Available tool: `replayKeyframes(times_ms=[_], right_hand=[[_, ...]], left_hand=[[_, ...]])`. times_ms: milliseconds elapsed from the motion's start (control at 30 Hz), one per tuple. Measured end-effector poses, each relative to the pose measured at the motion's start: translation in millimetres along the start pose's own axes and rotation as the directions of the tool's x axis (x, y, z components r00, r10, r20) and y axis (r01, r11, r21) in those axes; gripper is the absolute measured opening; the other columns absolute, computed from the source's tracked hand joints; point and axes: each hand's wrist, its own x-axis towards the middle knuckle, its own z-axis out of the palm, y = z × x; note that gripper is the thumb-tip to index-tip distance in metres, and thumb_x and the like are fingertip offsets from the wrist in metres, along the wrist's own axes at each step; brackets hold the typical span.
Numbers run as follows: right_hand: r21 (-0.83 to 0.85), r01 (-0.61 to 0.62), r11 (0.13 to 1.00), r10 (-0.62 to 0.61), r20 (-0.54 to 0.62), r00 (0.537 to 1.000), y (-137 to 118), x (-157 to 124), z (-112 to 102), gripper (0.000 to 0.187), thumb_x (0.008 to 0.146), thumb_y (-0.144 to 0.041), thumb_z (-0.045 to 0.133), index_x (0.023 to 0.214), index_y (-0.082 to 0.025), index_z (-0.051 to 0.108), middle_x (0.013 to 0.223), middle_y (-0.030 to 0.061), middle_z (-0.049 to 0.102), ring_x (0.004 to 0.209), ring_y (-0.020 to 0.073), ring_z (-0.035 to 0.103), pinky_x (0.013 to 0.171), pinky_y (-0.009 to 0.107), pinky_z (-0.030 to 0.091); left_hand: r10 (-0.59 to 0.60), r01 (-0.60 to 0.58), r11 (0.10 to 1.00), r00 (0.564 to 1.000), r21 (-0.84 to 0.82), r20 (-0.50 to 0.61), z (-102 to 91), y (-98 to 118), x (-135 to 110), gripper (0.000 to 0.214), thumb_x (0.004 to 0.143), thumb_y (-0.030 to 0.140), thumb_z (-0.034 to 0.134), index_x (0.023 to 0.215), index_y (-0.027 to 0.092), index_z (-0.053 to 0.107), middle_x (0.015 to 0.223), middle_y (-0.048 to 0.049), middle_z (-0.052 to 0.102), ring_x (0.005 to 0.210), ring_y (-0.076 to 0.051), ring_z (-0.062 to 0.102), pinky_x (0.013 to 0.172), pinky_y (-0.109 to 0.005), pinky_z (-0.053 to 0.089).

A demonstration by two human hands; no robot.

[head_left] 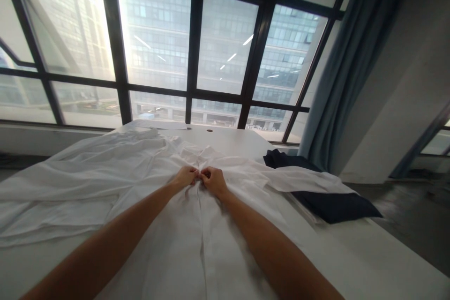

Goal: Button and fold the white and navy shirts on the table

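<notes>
White long-sleeved fabric shirt (168,243) lay spread on the white flat tabletop (372,258), lower centre of frame. Left hand (187,176) and right hand (213,179), just below frame centre, pinched its front opening (201,225) side by side. Dark navy cloth (337,206), frame right, sat partly under a white sleeve (309,178).

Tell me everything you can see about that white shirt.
The white shirt, thin, wrinkled cloth by its look, lies front up on the white table, collar toward the window. Its front placket runs down the middle; the left hand and right hand pinch it near the collar. One sleeve crosses dark navy cloth. Buttons are too small to make out.
</notes>
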Motion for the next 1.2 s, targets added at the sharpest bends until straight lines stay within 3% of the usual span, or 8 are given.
replayKeyframes(times_ms=[133,267,467,733,967,1200], right_hand=[[-0.024,-0.017,1.000,0.017,-0.005,1.000,2,2,0,0.010,0.080,-0.024,0.066,0.081,-0.017,0.072,0.080,0.0026,0.074,0.072,0.0137,0.067,0.069,0.020,0.048],[-0.012,-0.005,1.000,0.005,-0.001,1.000,4,2,0,0.011,0.080,-0.023,0.065,0.084,-0.017,0.073,0.083,0.0032,0.075,0.076,0.0149,0.068,0.072,0.021,0.048],[0.030,0.005,1.000,-0.006,0.028,1.000,7,3,2,0.012,0.079,-0.020,0.063,0.086,-0.018,0.073,0.085,0.0024,0.075,0.076,0.0139,0.067,0.072,0.020,0.048],[-0.044,0.068,0.997,-0.069,-0.006,0.998,4,2,0,0.016,0.080,-0.024,0.058,0.080,-0.017,0.072,0.078,0.0027,0.073,0.068,0.0135,0.064,0.065,0.020,0.044],[-0.052,0.096,0.994,-0.097,-0.008,0.995,8,7,1,0.016,0.080,-0.024,0.057,0.076,-0.016,0.070,0.071,0.0020,0.070,0.064,0.0121,0.059,0.061,0.019,0.039],[-0.236,0.093,0.967,-0.093,0.010,0.996,3,5,-2,0.013,0.081,-0.024,0.055,0.078,-0.017,0.066,0.076,0.0042,0.069,0.068,0.0135,0.057,0.063,0.022,0.036]], left_hand=[[-0.013,0.013,1.000,1.000,-0.017,0.006,0.6,2,-3,0.034,0.076,0.044,0.055,0.058,0.015,0.057,0.044,0.0044,0.046,0.043,-0.008,0.040,0.043,-0.020,0.028],[0.027,-0.027,1.000,1.000,-0.001,0.000,-0.7,4,-7,0.037,0.075,0.047,0.056,0.066,0.013,0.065,0.049,0.0028,0.051,0.048,-0.009,0.044,0.045,-0.019,0.029],[0.100,-0.090,0.990,0.991,0.109,-0.086,-1.2,7,-11,0.023,0.074,0.028,0.055,0.060,0.013,0.065,0.050,0.0030,0.053,0.051,-0.010,0.046,0.050,-0.020,0.032],[0.122,-0.100,0.978,0.986,0.183,-0.115,1.5,10,-12,0.025,0.077,0.015,0.049,0.053,0.015,0.058,0.048,0.0042,0.047,0.051,-0.010,0.043,0.050,-0.021,0.029],[0.171,-0.067,0.907,0.961,0.417,-0.216,5.6,14,-17,0.017,0.083,0.016,0.054,0.082,0.014,0.071,0.080,-0.0051,0.070,0.077,-0.015,0.061,0.066,-0.022,0.039],[0.210,-0.091,0.871,0.957,0.483,-0.198,8.6,17,-23,0.024,0.088,0.024,0.051,0.089,0.014,0.072,0.090,-0.0110,0.073,0.084,-0.019,0.066,0.072,-0.024,0.042]])
